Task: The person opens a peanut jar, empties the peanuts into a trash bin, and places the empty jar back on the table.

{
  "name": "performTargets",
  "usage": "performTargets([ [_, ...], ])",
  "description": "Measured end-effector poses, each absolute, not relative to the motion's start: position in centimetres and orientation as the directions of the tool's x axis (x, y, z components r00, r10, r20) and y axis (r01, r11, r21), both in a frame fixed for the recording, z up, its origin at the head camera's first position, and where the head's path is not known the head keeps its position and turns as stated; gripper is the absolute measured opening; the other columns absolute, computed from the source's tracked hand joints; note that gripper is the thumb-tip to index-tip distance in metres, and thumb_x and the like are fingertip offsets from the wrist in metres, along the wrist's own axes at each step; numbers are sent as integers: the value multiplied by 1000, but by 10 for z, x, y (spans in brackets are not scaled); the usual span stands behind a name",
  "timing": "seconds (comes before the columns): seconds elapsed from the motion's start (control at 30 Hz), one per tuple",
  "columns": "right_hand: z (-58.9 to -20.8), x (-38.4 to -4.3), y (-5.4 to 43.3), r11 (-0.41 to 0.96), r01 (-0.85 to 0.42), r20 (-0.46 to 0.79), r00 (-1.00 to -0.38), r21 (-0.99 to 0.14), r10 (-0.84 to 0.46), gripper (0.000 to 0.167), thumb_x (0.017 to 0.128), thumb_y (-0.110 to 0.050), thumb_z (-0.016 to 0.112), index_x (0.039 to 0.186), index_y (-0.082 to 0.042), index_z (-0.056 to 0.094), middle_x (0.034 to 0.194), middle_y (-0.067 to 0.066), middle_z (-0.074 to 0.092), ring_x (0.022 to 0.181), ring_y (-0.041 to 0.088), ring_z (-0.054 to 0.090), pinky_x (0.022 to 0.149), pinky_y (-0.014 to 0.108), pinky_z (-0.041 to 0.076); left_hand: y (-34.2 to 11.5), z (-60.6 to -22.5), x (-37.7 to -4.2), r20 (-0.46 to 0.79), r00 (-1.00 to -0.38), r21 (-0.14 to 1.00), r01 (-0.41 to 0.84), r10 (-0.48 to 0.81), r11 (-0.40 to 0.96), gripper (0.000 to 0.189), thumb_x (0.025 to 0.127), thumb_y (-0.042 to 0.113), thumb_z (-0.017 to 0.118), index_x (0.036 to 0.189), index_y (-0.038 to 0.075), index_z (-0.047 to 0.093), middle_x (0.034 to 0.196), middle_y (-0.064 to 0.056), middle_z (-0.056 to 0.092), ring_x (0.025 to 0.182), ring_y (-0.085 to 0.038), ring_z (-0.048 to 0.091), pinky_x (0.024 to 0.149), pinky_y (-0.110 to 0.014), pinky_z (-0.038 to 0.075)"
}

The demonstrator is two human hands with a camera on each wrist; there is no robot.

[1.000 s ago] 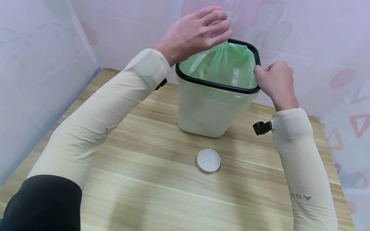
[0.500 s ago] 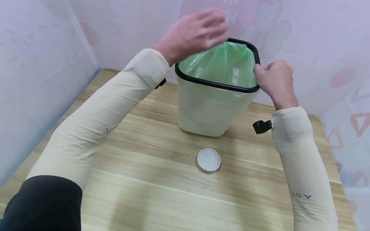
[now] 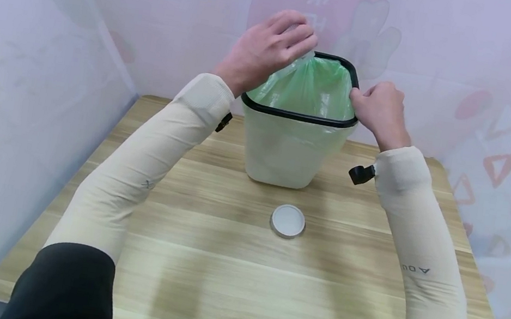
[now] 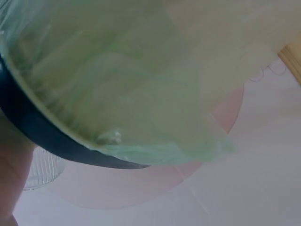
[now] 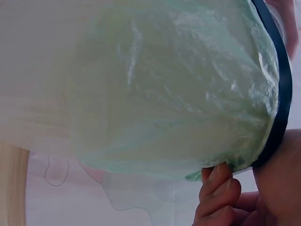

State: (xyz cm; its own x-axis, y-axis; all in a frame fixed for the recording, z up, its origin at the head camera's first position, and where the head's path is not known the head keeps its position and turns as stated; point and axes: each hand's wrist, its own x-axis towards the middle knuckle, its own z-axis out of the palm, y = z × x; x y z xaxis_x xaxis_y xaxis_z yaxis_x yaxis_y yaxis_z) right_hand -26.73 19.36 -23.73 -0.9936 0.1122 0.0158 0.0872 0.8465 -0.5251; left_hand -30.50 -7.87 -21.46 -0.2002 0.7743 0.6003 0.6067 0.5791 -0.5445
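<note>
A pale wooden tabletop (image 3: 198, 278) is seen from above, enclosed by thin patterned curtains (image 3: 495, 79). Toward its far edge a translucent bin (image 3: 286, 153) with a black rim (image 3: 299, 116) is stood upright, lined with a green plastic bag (image 3: 313, 88). The left hand (image 3: 268, 45) is raised over the bin's far left corner, and the bag's edge is pinched between its curled fingers and lifted above the rim. The right hand (image 3: 381, 112) is set against the right side of the rim, where the bag's edge is pinched by its bent fingers (image 5: 217, 181). A small round white lid (image 3: 287, 221) is laid flat on the tabletop just in front of the bin, apart from it.
</note>
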Motion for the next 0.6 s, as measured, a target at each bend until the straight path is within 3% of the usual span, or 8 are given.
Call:
performTargets([
  [0.33,-239,-270,192,844,81,19,-994,-531,107,59,103,-43,49,51,-16,47,46,-9,35,47,13,33,44,28,31,-85,-215,-305,659,-297,-352,690,691,633,44,103,-11,39,140,-2,61,138,-18,67,133,-36,57,120,-37,45],
  [0.5,-239,-271,191,833,89,7,-994,-547,110,60,104,-44,49,50,-16,46,46,-9,34,47,13,32,44,28,31,-89,-216,-303,656,-374,-229,728,655,646,54,91,-12,48,143,-3,58,141,-19,65,136,-37,53,123,-35,42],
  [0.6,-240,-270,190,823,95,-1,-993,-560,114,60,104,-44,50,50,-16,45,45,-8,33,46,13,30,43,28,29,-91,-217,-302,647,-425,-147,745,633,651,63,81,-12,60,143,-4,57,141,-20,64,136,-37,51,123,-35,40],
])
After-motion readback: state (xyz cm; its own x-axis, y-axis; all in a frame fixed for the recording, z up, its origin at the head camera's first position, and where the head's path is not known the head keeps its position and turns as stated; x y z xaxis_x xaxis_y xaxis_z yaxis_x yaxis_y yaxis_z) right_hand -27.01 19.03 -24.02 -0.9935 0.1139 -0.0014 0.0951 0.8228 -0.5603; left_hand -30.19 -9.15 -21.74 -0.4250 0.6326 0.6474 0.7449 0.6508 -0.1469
